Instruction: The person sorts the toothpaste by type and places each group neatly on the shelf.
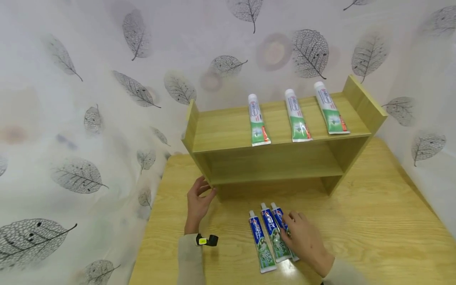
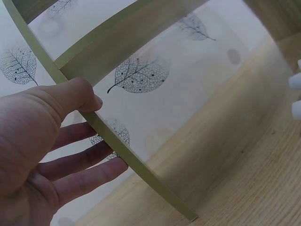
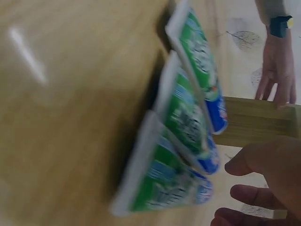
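Note:
A light wooden shelf unit [image 1: 231, 130] stands on a wooden table [image 1: 374, 221]. My left hand [image 1: 199, 199] holds the lower front edge of its left side panel [image 2: 123, 151]; in the left wrist view the thumb lies on the front of the edge and the fingers behind it. Three blue and green toothpaste tubes lie side by side on the table before the shelf: left [image 1: 261, 247], middle [image 1: 272, 233], right [image 1: 278, 213]. My right hand [image 1: 304, 239] lies over the right tube with relaxed fingers [image 3: 244, 193], gripping nothing that I can see.
Three white and green tubes [image 1: 258, 120] [image 1: 297, 116] [image 1: 331, 109] lie spaced along the top shelf. The lower shelf [image 1: 270, 174] holds nothing. A leaf-patterned wall [image 1: 89, 118] closes in the back and both sides. A black wristband [image 1: 206, 240] sits on my left wrist.

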A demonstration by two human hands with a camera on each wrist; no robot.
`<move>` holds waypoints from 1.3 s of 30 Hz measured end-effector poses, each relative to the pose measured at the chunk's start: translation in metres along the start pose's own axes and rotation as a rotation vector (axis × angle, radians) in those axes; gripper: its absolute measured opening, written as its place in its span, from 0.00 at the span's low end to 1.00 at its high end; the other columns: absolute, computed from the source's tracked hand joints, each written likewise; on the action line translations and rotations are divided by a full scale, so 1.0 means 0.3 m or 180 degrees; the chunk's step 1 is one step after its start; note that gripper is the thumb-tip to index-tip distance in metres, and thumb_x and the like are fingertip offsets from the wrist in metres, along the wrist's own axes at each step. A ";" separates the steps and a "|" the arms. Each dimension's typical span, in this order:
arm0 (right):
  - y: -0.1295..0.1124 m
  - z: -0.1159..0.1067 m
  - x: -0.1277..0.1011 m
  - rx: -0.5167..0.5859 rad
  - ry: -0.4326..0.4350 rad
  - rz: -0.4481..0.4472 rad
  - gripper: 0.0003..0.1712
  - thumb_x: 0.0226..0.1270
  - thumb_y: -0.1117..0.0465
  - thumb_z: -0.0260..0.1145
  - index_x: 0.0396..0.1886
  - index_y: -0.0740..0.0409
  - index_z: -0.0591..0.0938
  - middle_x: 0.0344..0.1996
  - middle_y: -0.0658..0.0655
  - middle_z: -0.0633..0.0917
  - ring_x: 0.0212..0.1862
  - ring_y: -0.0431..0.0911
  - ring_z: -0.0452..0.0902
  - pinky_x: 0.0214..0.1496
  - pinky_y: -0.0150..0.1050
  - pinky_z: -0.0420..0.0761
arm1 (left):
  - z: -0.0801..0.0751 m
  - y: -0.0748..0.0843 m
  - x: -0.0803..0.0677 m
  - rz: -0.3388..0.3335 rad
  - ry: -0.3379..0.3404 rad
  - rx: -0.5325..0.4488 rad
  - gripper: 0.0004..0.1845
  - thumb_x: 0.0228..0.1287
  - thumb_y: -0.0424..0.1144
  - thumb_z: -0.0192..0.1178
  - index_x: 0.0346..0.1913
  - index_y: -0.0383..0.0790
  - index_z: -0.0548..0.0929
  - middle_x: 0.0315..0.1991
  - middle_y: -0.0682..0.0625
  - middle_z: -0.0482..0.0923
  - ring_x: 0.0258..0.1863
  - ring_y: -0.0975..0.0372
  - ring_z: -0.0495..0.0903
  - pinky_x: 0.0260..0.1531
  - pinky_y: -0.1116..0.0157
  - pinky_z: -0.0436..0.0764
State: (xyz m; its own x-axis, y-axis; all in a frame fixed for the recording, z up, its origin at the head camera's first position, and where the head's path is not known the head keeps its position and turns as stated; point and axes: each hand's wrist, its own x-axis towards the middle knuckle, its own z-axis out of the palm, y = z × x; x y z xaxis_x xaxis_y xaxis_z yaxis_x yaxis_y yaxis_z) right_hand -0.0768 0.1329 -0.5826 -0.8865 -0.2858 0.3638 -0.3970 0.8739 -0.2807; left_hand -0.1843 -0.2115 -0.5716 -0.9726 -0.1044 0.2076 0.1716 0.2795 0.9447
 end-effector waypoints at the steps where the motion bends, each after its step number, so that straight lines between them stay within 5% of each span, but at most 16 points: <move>1: 0.002 0.010 -0.015 0.0028 -0.0047 0.0056 0.18 0.53 0.60 0.85 0.42 0.57 0.88 0.36 0.55 0.87 0.35 0.45 0.79 0.26 0.32 0.79 | 0.002 0.001 -0.001 0.0008 -0.0008 -0.0005 0.29 0.67 0.26 0.74 0.70 0.39 0.83 0.53 0.33 0.86 0.55 0.38 0.89 0.40 0.69 0.89; 6: 0.017 0.045 -0.069 0.0142 -0.0109 0.0247 0.17 0.52 0.62 0.84 0.40 0.55 0.86 0.36 0.52 0.84 0.36 0.43 0.76 0.26 0.31 0.77 | 0.004 0.009 0.001 0.0057 -0.0022 -0.0013 0.29 0.67 0.26 0.74 0.70 0.41 0.83 0.54 0.34 0.86 0.56 0.37 0.89 0.40 0.69 0.89; 20: 0.027 0.066 -0.124 0.0169 -0.0186 0.0319 0.32 0.53 0.58 0.86 0.57 0.58 0.84 0.36 0.52 0.84 0.34 0.42 0.78 0.28 0.31 0.77 | 0.000 0.020 0.002 -0.0009 -0.0046 0.0016 0.29 0.68 0.28 0.74 0.71 0.44 0.83 0.55 0.35 0.86 0.57 0.39 0.89 0.42 0.69 0.89; 27: 0.029 0.073 -0.116 0.0187 -0.0339 0.0367 0.32 0.53 0.57 0.86 0.57 0.57 0.83 0.34 0.52 0.83 0.33 0.42 0.77 0.26 0.32 0.75 | 0.002 0.012 -0.004 -0.0033 -0.0060 0.0039 0.29 0.69 0.29 0.73 0.71 0.47 0.83 0.56 0.36 0.86 0.58 0.39 0.88 0.43 0.69 0.89; 39: 0.042 0.102 -0.126 0.0367 -0.0064 0.0222 0.27 0.49 0.65 0.85 0.48 0.58 0.83 0.30 0.50 0.82 0.32 0.40 0.76 0.30 0.35 0.78 | 0.005 0.016 -0.009 -0.0001 -0.0003 0.0030 0.29 0.68 0.27 0.73 0.70 0.43 0.83 0.55 0.35 0.87 0.56 0.40 0.89 0.42 0.69 0.89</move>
State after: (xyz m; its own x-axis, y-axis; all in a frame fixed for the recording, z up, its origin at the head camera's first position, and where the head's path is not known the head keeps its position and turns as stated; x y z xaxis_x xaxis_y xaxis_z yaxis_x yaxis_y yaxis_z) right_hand -0.0556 0.1425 -0.6272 -0.9170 -0.2348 0.3223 -0.3579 0.8412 -0.4054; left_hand -0.1811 -0.2085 -0.5679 -0.9728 -0.1036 0.2072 0.1700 0.2883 0.9423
